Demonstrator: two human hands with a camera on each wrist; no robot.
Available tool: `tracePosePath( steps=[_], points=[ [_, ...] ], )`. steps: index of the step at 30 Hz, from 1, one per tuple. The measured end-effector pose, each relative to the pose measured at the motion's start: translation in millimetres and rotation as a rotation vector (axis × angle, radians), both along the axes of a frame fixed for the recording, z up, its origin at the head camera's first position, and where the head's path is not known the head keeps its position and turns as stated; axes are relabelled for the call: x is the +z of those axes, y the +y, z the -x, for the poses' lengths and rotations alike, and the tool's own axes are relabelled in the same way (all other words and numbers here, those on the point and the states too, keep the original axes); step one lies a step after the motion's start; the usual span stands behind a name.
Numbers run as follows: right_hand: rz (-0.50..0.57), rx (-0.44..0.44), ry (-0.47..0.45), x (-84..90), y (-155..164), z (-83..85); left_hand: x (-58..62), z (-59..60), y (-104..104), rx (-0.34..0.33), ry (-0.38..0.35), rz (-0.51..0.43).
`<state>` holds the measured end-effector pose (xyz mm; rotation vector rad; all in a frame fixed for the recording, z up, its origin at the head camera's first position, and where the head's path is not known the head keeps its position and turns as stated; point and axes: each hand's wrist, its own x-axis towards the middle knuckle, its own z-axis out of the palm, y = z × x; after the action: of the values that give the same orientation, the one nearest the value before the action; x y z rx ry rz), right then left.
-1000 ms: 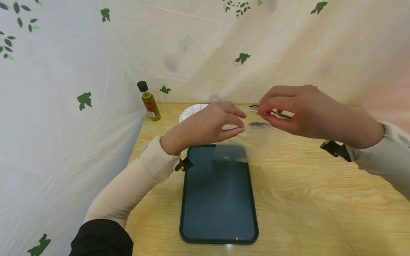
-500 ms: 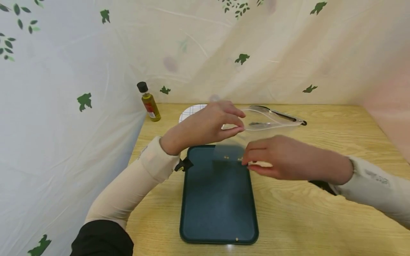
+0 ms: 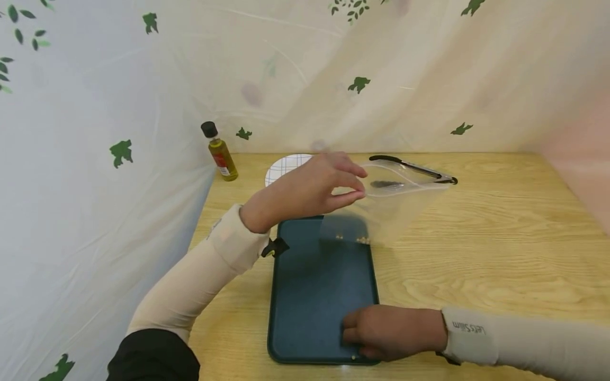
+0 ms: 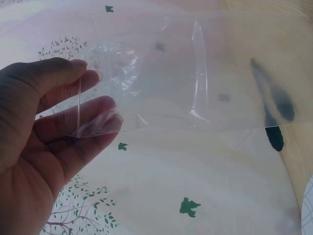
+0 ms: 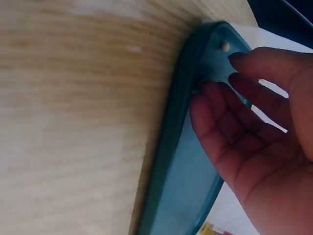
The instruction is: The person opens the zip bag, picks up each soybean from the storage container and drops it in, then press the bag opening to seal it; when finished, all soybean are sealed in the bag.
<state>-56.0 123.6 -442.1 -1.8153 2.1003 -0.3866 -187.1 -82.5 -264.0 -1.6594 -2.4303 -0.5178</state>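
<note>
My left hand (image 3: 358,183) pinches the top edge of a clear plastic zip bag (image 3: 397,203) and holds it hanging above the far end of a dark teal tray (image 3: 310,275). A few small yellowish bits (image 3: 362,239) lie at the bag's bottom. The left wrist view shows thumb and fingers (image 4: 100,98) gripping the bag (image 4: 195,83) at its seal strip. My right hand (image 3: 348,330) lies low over the tray's near right corner. Its fingers (image 5: 215,81) are loosely stretched and touch the tray (image 5: 186,161) by the rim, close to one loose yellowish bit (image 5: 225,46).
A small oil bottle (image 3: 219,152) with a black cap stands at the back left of the wooden table (image 3: 476,254). A white grid-patterned plate (image 3: 286,164) and metal tongs (image 3: 414,169) lie behind the bag. A leaf-print curtain closes off the back and left.
My right hand left the bag's mouth, dropped past the bag's bottom and came back to the tray's near right corner. The left hand and bag stayed in place.
</note>
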Motion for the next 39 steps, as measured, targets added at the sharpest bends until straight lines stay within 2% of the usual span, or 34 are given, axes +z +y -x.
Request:
tracePosePath(
  steps=[6,15,23,29,32,34,36,39],
  points=[
    [0.051,0.070,-0.015,-7.0,-4,-6.8,-0.4,0.0,-1,0.002,0.003,-0.001],
    [0.053,0.052,0.015,-14.4,-9,-12.6,0.2,-1.6,-3,0.017,-0.015,0.015],
    [0.045,0.063,0.084,-13.5,-9,-14.2,-1.2,-0.9,-4,0.010,-0.012,0.006],
    [0.024,0.066,0.018,-5.6,-5,-5.8,-1.2,-1.0,-5,0.018,-0.011,0.014],
    [0.028,0.042,-0.013,10.4,0,7.3,-0.9,-0.8,-5,0.019,-0.012,0.013],
    [0.060,0.011,0.025,29.6,4,19.9,-0.8,-0.5,-5,0.017,-0.015,0.012],
    [0.127,-0.037,0.078,56.9,10,35.0,-0.7,-0.2,-6,0.015,-0.019,0.010],
    [0.286,-0.143,0.209,110.1,21,58.9,-0.5,0.7,-7,0.013,-0.015,0.008]
  ],
)
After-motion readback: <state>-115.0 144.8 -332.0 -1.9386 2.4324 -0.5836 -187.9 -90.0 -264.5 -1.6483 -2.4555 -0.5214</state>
